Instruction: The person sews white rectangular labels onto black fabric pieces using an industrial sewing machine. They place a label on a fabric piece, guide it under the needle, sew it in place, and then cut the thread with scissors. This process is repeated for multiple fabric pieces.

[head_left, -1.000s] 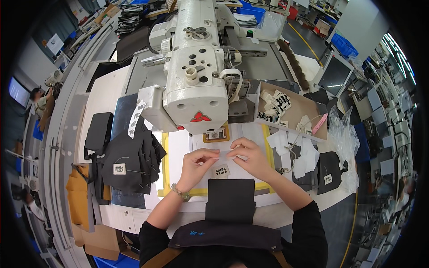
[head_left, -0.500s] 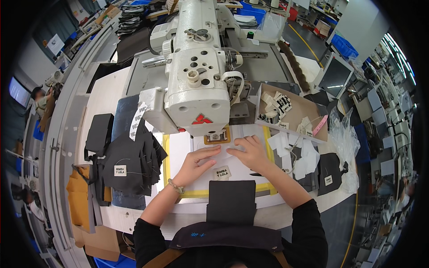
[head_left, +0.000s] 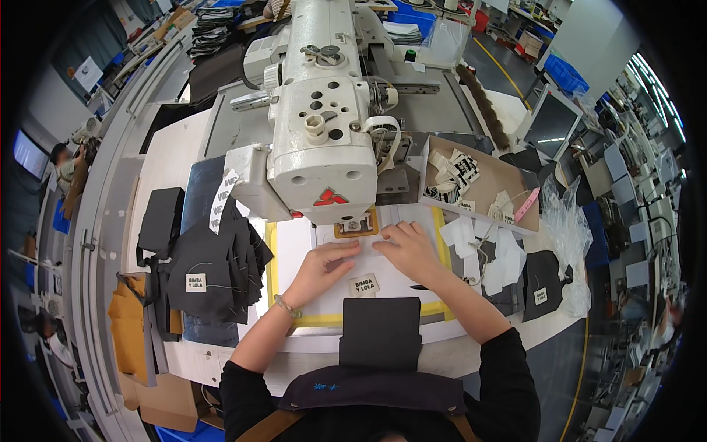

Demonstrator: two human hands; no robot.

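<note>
Both hands are at the white sewing machine head [head_left: 320,158], just below its small brass-coloured clamp frame [head_left: 356,223]. My left hand [head_left: 324,267] lies with fingers stretched toward the clamp and thumb apart; I see nothing in it. My right hand [head_left: 406,247] rests opposite, its fingers bent and its thumb a little apart from them, with no held thing showing. Both touch or hover over the white work plate [head_left: 294,250] edged with yellow tape. Nearer to me, a small cream label [head_left: 363,285] lies on the plate. A black fabric piece [head_left: 381,335] lies at the front edge.
Stacked black fabric pieces [head_left: 213,272] lie left, the top one bearing a cream label. A cardboard tray [head_left: 482,188] of labels stands right, beside white paper scraps [head_left: 504,258]. Farther right are a black pouch [head_left: 541,283] and a clear plastic bag [head_left: 567,228].
My hands keep nearly the same place below the clamp; the right one's thumb and fingers have shifted slightly. The whole view has moved a little.
</note>
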